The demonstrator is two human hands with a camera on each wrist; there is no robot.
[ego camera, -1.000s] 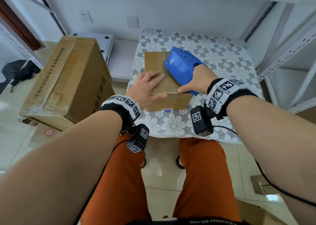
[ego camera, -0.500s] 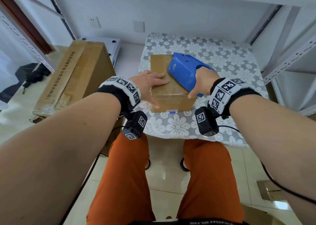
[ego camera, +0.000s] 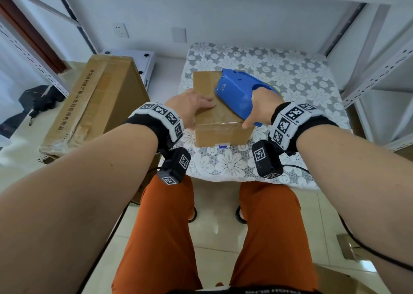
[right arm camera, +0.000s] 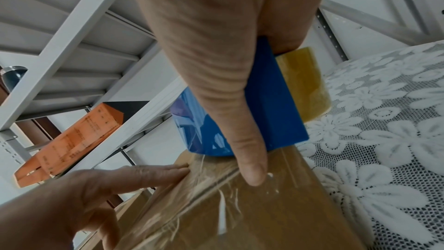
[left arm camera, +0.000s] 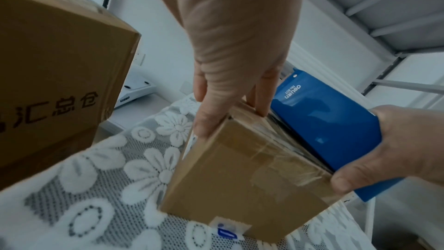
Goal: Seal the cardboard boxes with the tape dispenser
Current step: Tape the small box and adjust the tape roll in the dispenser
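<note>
- The small box [ego camera: 218, 115] sits on the table [ego camera: 301, 88] under a lace flower cloth, straight ahead of the person and between the two hands; its long axis runs away from the body toward the wall.
- The right hand [ego camera: 259, 106] is wrapped round the blue dispenser [ego camera: 237, 95], thumb stretched down toward the box's near top edge. The dispenser rests on the right half of the box top, nose pointing away and a little left, roughly along that long axis. The amber tape roll [right arm camera: 305, 83] shows at its back in the right wrist view.
- The left hand [ego camera: 190, 106] lies flat on the left part of the top, fingers straight and together, thumb down the near-left corner, gripping nothing. Its fingertips [left arm camera: 261, 107] come right up beside the dispenser's side.
- Clear tape [right arm camera: 216, 187] covers the near part of the top and looks to fold over the near edge; wrinkles show in it. The far part of the top looks bare.
- The relation that matters, as I read it: the untaped stretch lies beyond the dispenser, farther from the body, so the run would go away along the long axis, with the right hand as the working one and the left only pinning the box.
- A larger box [ego camera: 93, 106] stands off to the left, beside the table and well apart from both hands.
</note>
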